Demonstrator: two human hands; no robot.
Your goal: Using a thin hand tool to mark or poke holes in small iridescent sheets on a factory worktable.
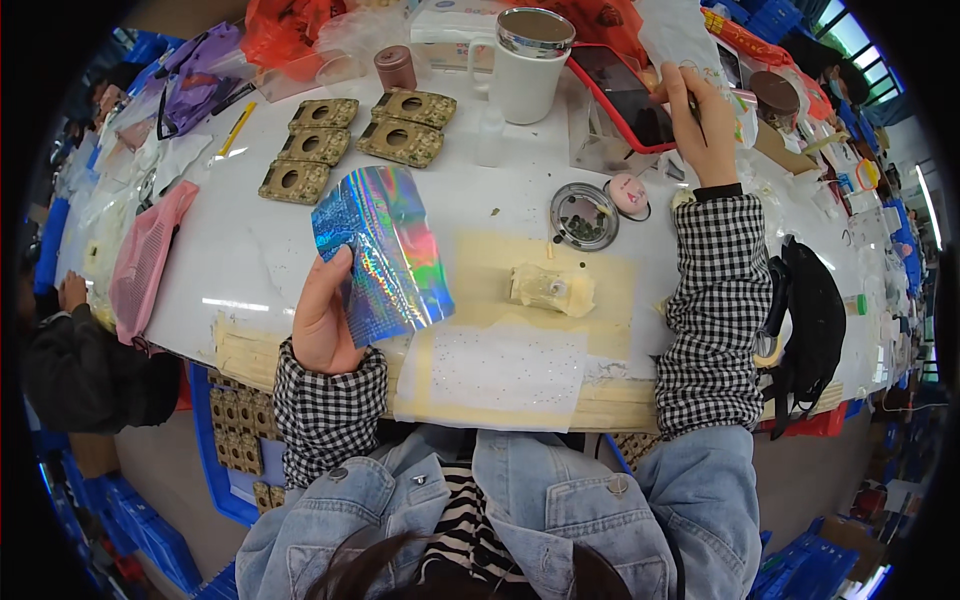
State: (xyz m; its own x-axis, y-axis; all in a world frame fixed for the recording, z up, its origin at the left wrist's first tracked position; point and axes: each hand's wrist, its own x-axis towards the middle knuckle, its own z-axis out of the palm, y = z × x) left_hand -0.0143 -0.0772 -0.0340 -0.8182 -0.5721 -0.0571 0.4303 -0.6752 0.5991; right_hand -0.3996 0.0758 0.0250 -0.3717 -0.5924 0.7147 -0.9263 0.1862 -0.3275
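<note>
My left hand [325, 312] grips a shiny holographic packet [385, 255] by its left edge, thumb in front, above the table. My right hand [700, 125] is raised at the far right, beside a red-edged phone [622, 100]. Its fingers are closed round a thin dark tool [699, 122]; its exact kind is too small to tell. Between my arms, a small pale block wrapped in yellowish tape [552, 290] lies on a taped patch. Nearer me is a white sheet [495, 375] dotted with tiny specks. Beyond the block sits a round metal dish [583, 216] holding small dark bits.
Several camouflage-patterned cases with round holes [322, 146] lie at the far left. A white lidded mug [530, 70] stands at the back beside the phone. A pink mesh pouch [150, 265] lies left, a black bag [808, 320] right. A blue tray [215, 470] is below the table edge.
</note>
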